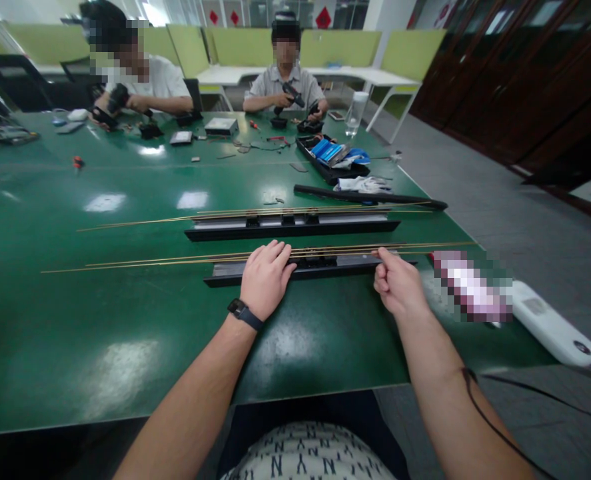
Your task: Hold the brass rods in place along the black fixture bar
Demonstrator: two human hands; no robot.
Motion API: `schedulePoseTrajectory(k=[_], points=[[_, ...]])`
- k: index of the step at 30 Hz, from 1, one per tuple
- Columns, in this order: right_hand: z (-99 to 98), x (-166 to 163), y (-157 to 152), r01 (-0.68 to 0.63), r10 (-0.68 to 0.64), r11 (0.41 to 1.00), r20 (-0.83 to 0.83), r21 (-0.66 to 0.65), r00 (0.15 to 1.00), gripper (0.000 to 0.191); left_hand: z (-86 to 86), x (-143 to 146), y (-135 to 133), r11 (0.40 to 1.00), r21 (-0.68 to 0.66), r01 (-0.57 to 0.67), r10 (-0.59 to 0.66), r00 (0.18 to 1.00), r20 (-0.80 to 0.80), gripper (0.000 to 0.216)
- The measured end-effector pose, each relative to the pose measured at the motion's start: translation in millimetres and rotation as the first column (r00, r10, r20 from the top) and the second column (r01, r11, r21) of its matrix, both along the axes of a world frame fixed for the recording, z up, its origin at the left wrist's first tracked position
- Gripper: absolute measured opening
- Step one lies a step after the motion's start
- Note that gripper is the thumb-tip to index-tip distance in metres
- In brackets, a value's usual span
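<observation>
A long black rail (325, 269) lies across the green table (100, 320) just in front of me, with thin brass rods (150, 261) laid along its top. My left hand (265, 277) rests flat on the rail and rods near the middle, fingers stretched forward. Near the rail's right end, my right hand (398, 283) pinches a rod tip between thumb and forefinger. A second black rail (290, 228) with more brass rods (140, 222) lies parallel a little farther away.
A white device (550, 327) lies at the table's right edge. A black tray of blue parts (332, 157), white gloves (362, 185) and a black bar (370, 197) lie beyond. Two people sit at the far side holding tools. A clear bottle (356, 113) stands at right.
</observation>
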State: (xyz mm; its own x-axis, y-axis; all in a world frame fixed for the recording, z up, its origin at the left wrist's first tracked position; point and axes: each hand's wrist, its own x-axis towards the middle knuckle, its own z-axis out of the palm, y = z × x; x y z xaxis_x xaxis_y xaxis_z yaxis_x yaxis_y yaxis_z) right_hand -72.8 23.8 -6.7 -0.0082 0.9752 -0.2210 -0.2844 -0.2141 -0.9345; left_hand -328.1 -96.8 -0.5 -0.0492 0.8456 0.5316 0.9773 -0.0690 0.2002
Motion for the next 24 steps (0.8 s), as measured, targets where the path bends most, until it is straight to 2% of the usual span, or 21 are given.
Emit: schedulePoseTrajectory(k=[5,14,19,24], points=[[-3.9,-0.4,1.1,-0.051,0.051,0.999,0.016,0.004,0.999,0.034,-0.6,-0.3,0.5,1.0,-0.013,0.002,-0.002,1.0,0.001,0.036],[-2.7,1.9,3.2,0.094,-0.095,0.995,0.019,0.042,0.995,0.028,-0.9,0.3,0.1,1.0,0.008,-0.003,0.003,1.0,-0.012,0.035],[-2.0,0.7,2.1,0.088,-0.089,0.995,0.024,0.035,0.996,0.027,-0.6,0.3,0.0,1.0,0.006,-0.003,0.003,1.0,-0.009,0.035],[-3.1,-0.2,1.2,0.02,-0.021,0.999,0.025,0.038,0.999,0.03,-0.8,0.4,0.3,1.0,0.007,-0.002,0.002,1.0,-0.003,0.036]])
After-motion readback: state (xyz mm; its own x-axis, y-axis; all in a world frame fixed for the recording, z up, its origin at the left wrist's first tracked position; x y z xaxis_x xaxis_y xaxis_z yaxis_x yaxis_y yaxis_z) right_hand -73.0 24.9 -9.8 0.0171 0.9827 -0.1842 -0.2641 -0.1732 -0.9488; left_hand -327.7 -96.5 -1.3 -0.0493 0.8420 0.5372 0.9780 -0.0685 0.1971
